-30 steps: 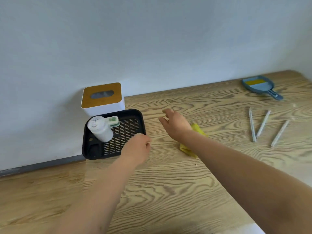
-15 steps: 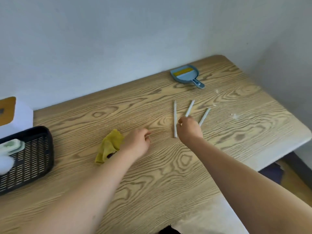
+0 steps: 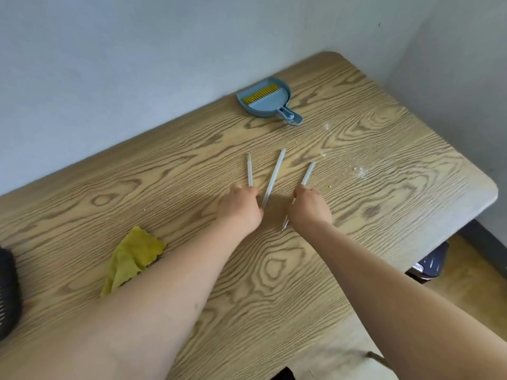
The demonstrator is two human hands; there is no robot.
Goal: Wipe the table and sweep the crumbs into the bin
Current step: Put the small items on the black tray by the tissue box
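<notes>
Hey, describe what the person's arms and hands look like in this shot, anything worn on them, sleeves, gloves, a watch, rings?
Both arms are bare from the bottom edge of the picture up to the hands: no sleeve shows anywhere in view. The left hand and the right hand wear no gloves, and no watch or bracelet shows at either wrist. The fingers are mostly hidden behind the backs of the hands, so rings cannot be ruled out.

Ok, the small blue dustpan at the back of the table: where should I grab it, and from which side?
Take the small blue dustpan by its short stub handle, coming from the near right. The handle points toward the right hand and lies free on the wooden table; the yellow-combed mouth faces the wall, so that side likely offers little to grip.
</notes>
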